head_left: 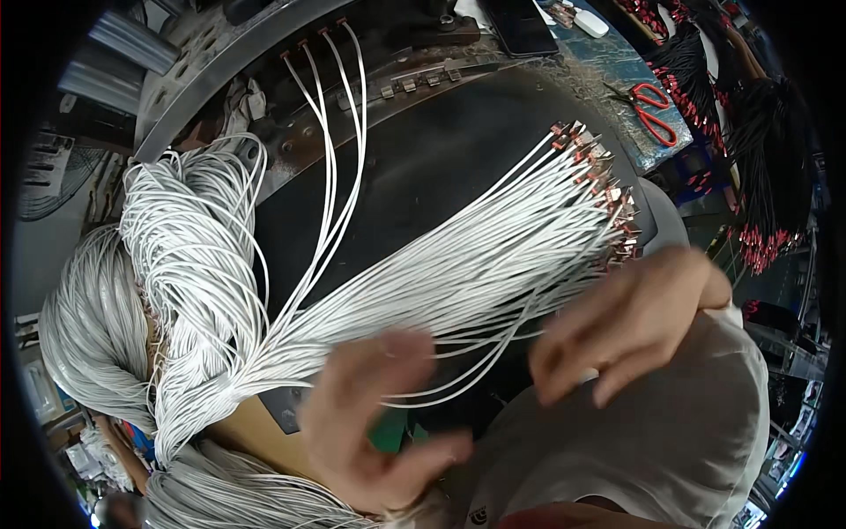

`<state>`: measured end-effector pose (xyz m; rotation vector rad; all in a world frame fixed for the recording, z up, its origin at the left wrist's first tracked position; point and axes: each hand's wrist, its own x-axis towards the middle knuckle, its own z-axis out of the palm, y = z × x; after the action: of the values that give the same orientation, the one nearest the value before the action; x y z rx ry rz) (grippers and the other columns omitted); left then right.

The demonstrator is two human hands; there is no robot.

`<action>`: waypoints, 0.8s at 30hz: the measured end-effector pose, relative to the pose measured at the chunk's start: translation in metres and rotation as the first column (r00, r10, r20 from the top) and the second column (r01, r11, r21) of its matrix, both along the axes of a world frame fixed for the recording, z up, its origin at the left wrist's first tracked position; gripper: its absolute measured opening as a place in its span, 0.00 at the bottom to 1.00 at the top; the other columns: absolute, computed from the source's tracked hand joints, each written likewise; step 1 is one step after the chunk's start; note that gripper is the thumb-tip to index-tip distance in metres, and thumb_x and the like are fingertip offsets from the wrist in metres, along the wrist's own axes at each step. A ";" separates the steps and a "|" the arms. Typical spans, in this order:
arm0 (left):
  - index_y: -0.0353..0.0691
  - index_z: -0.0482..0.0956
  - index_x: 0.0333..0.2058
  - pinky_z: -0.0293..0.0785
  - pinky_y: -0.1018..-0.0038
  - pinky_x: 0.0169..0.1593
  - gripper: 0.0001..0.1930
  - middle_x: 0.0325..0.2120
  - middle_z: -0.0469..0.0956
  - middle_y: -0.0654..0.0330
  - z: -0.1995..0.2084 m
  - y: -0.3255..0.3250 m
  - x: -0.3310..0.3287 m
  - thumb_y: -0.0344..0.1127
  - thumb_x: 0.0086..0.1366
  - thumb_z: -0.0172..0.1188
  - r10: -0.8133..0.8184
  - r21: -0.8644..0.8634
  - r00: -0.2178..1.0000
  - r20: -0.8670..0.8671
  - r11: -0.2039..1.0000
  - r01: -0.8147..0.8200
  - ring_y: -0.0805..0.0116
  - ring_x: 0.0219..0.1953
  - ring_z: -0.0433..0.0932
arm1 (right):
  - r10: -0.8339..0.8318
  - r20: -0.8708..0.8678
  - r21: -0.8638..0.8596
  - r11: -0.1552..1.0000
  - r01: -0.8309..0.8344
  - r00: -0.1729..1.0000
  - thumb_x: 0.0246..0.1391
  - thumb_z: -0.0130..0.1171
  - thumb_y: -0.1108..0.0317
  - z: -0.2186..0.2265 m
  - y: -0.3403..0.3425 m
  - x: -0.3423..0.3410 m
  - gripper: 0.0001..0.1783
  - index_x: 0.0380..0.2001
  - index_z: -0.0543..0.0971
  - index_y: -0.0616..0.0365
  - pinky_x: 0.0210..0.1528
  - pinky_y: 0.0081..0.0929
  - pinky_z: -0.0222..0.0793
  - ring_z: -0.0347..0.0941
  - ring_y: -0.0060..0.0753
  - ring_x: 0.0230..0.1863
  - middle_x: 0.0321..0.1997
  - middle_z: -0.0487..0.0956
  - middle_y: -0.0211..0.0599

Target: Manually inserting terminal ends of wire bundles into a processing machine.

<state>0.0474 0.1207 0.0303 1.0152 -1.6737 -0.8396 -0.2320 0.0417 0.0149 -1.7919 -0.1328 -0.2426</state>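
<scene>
A thick fan of white wires [458,256] with copper terminals [608,189] at their far ends lies across a black curved surface [423,159]. My left hand [374,428] hovers blurred over the near part of the fan, fingers spread, holding nothing that I can see. My right hand [630,322] is also blurred, fingers apart, just below the terminal ends. Three separate white wires [330,150] run up to the top of the black surface.
Large looped bundles of white wire [185,256] hang at the left. Red-handled scissors [654,110] lie on a green bench at the upper right, beside bundles of black wires with red terminals [758,167]. A dark phone [520,26] lies at the top.
</scene>
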 end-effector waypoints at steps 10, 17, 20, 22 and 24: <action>0.34 0.64 0.60 0.77 0.62 0.43 0.36 0.49 0.74 0.50 -0.185 0.170 0.041 0.62 0.69 0.52 0.623 0.744 0.557 -0.550 0.668 -0.013 0.58 0.44 0.76 | -0.880 -0.474 0.199 -0.078 0.977 0.026 0.70 0.50 0.55 -0.249 0.179 -0.060 0.20 0.56 0.71 0.57 0.45 0.33 0.72 0.75 0.31 0.47 0.47 0.78 0.30; 0.38 0.52 0.68 0.67 0.54 0.65 0.29 0.66 0.59 0.45 -0.191 0.138 0.028 0.31 0.73 0.50 0.932 0.900 0.282 -0.226 0.311 -0.306 0.51 0.64 0.66 | -0.899 -0.425 0.733 -0.271 0.623 0.109 0.64 0.49 0.39 -0.244 0.154 -0.021 0.39 0.67 0.63 0.56 0.72 0.42 0.53 0.60 0.38 0.70 0.70 0.66 0.34; 0.38 0.51 0.69 0.67 0.56 0.66 0.29 0.66 0.59 0.46 -0.192 0.141 0.032 0.30 0.72 0.50 0.914 0.884 0.316 -0.254 0.352 -0.306 0.53 0.63 0.67 | -0.887 -0.446 0.705 -0.266 0.658 0.118 0.63 0.49 0.36 -0.241 0.153 -0.023 0.42 0.68 0.61 0.55 0.72 0.44 0.52 0.58 0.38 0.71 0.71 0.64 0.34; 0.38 0.51 0.69 0.67 0.57 0.66 0.30 0.66 0.59 0.46 -0.194 0.141 0.033 0.30 0.72 0.50 0.906 0.876 0.328 -0.266 0.369 -0.309 0.53 0.63 0.67 | -0.896 -0.418 0.712 -0.221 0.666 0.150 0.63 0.48 0.35 -0.247 0.153 -0.027 0.43 0.69 0.59 0.55 0.73 0.44 0.51 0.56 0.38 0.72 0.73 0.62 0.34; 0.39 0.56 0.66 0.75 0.60 0.51 0.28 0.59 0.66 0.49 -0.199 0.138 0.035 0.37 0.72 0.51 0.899 0.845 0.377 -0.222 0.370 -0.386 0.56 0.52 0.73 | -0.876 -0.450 0.706 -0.230 0.669 0.174 0.62 0.47 0.34 -0.249 0.153 -0.031 0.44 0.70 0.59 0.55 0.73 0.44 0.50 0.56 0.38 0.73 0.73 0.62 0.34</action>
<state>0.0826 0.2591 -0.1684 1.5252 -0.0867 -1.0309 -0.2635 0.1948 -0.2343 -0.4842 0.9884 -1.2837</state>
